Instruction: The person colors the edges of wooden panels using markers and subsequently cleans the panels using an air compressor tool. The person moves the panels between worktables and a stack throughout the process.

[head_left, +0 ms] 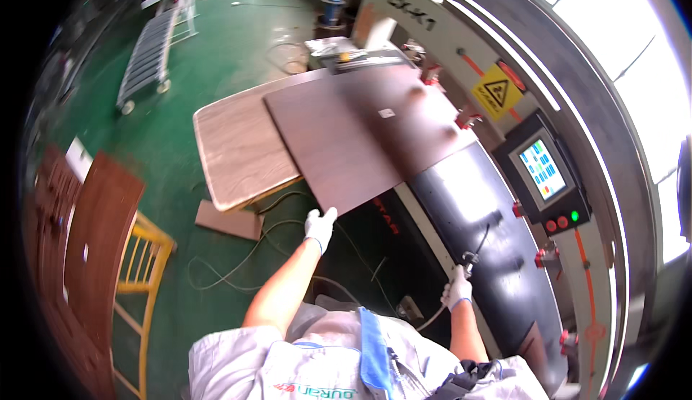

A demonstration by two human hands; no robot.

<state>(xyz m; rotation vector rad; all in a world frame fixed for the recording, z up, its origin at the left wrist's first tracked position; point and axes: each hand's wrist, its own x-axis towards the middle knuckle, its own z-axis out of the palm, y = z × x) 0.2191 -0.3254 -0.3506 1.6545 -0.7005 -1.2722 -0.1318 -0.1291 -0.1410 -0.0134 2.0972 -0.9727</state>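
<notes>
Brown board (324,137) mid-frame overlaps a table (238,137), maybe for support; I can't tell if my half-open left hand (319,228) grips its corner. My right hand (458,289) holds an air gun (469,259).

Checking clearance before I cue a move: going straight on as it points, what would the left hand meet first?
Likely the brown panel, at its near corner; the left hand looks right beside it, though unclear depth hides any contact.

Showing glossy green painted floor (223,47) around a grey metal roller conveyor (149,55) on 2 visible pale wheels (127,107), upper left. Including a tubular yellow metal rack (137,287), lower left. Letting in glaring white daylight through large dark-barred windows (638,61), upper right.
</notes>
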